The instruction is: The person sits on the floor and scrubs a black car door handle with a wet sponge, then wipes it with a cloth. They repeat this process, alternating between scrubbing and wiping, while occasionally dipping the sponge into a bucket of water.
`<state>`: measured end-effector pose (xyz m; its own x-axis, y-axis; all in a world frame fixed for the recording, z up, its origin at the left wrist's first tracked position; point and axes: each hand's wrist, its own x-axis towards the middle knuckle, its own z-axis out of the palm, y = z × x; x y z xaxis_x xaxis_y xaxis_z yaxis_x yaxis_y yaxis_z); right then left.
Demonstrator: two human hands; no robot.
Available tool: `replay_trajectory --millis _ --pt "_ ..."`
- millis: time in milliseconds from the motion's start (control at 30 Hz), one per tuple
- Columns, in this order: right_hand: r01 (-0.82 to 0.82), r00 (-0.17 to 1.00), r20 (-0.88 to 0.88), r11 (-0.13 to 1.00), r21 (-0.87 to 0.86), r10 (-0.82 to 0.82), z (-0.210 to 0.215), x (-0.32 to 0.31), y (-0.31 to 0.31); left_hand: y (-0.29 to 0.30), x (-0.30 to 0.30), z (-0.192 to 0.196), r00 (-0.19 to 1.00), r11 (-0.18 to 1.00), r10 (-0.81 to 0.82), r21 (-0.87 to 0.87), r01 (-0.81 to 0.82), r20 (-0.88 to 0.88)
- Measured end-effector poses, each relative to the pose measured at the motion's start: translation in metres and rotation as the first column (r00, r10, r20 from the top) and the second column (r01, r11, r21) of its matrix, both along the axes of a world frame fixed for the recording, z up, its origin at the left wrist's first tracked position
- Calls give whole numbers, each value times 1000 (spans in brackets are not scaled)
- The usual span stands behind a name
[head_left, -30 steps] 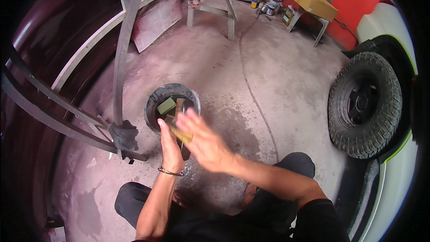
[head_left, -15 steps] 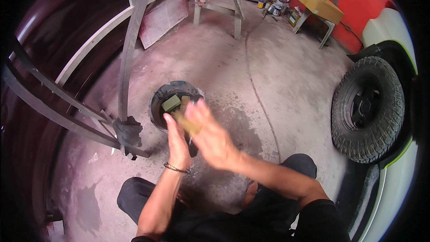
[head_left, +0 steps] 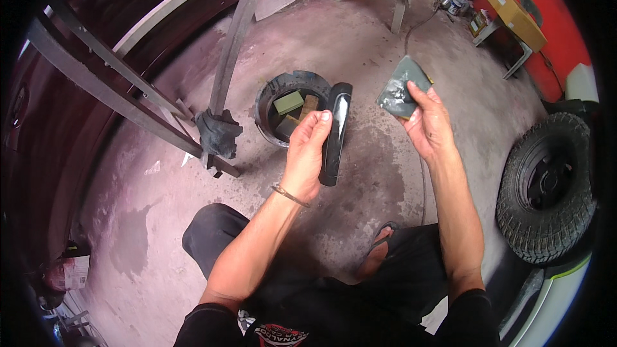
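Observation:
My left hand [head_left: 305, 154] grips a long, glossy black car door handle [head_left: 337, 133], held upright over the floor. My right hand [head_left: 427, 122] is raised to the right of it and holds a grey, wet sheet of sandpaper [head_left: 401, 88] between thumb and fingers, apart from the handle. Just behind the handle stands a round black bucket [head_left: 270, 93] with dark water and a few sanding blocks, green and tan, inside.
A metal stand with slanted bars [head_left: 225, 58] and a rag tied at its foot [head_left: 217, 135] is at the left. A loose tyre [head_left: 549, 186] lies at the right. A small table with a cardboard box [head_left: 514, 16] and cans is at the back. My legs are folded below.
My hands were together over the bucket, rubbing the handle. Now the right hand has pulled away to the right with the sandpaper, leaving the black handle exposed in the left hand.

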<state>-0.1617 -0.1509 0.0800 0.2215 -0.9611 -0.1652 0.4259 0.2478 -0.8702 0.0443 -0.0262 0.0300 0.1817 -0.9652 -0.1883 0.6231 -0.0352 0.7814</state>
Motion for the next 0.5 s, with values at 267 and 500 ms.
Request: replay_trajectory --millis 267,500 --pt "-136 972 -191 991 7 135 13 47 32 -6 -17 -2 995 995 39 -97 -30 90" --pt "-195 902 -428 942 -274 62 -52 74 101 -15 -10 -23 964 967 251 -64 -246 90"
